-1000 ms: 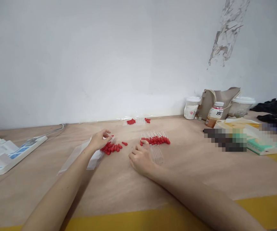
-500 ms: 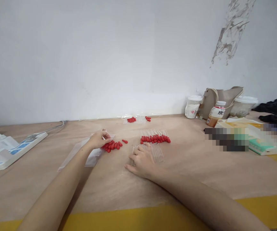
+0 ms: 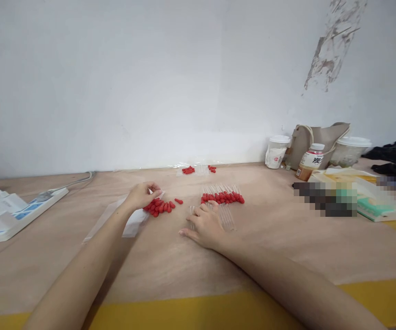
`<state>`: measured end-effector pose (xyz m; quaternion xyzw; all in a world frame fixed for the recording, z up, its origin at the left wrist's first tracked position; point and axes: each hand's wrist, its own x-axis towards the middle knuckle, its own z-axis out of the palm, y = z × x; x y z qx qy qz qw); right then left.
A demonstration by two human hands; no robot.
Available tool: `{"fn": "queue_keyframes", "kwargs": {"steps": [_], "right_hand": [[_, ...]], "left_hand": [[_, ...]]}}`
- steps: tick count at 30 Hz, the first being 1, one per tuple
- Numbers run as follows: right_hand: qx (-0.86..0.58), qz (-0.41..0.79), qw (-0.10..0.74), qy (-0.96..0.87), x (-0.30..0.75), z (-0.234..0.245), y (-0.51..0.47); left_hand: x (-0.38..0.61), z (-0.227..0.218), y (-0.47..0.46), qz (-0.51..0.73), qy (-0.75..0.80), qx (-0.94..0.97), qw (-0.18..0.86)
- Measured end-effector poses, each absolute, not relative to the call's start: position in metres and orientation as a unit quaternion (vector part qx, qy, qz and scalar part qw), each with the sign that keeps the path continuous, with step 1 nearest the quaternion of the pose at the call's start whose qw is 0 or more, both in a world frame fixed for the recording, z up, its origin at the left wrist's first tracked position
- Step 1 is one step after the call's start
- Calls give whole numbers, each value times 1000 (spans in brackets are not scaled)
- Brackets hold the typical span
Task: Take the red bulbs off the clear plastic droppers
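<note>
My left hand (image 3: 142, 195) hovers over a pile of small red rubber caps (image 3: 160, 207) on the wooden table (image 3: 170, 261), its fingers curled in a pinch; what they hold is too small to make out. My right hand (image 3: 205, 224) lies on the table with fingers spread over several clear glass tubes (image 3: 225, 216). Just beyond it lies a row of tubes fitted with red caps (image 3: 222, 197). A single red cap (image 3: 179, 201) lies between the pile and the row.
Clear plastic bags (image 3: 115, 219) lie by my left forearm. A white power strip (image 3: 19, 215) is at the far left. More red caps (image 3: 188, 170) sit by the wall. Cups, a bottle (image 3: 308, 162), a bag and tissue packs crowd the right.
My left hand has lifted slightly off the red pile with fingers pinched. My right hand has slid left over the loose tubes and spread flatter.
</note>
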<state>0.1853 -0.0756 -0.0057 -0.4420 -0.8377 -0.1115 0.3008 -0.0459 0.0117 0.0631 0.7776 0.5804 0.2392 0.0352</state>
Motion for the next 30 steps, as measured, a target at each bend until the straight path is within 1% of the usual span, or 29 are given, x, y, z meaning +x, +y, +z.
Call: {"fn": "queue_keyframes", "kwargs": {"steps": [4,7,11,15,19,22,26,30], "right_hand": [[-467,-140,347,-801,200,15,-71],[-490,-164,383,-766,227,21,-62],[-494,-213,403,-740,269,4,-54],[-498,-224,420,-725,293,-12,-60],[-498,-205,444,-716,293,-13,-65],[-479,-200,438,-734,288,-14,-66],[-471,-201,430,-744,288,-16,-65],[-475,-192,439,-738,290,-16,-66]], "left_hand": [[-10,60,-1,278,532,800,8],[27,47,-7,215,508,834,5],[70,33,-3,184,501,846,12],[94,29,10,177,520,835,21],[103,25,18,182,554,812,37],[105,20,18,196,579,790,49],[99,21,9,241,605,757,47],[71,32,-9,300,585,753,22]]}}
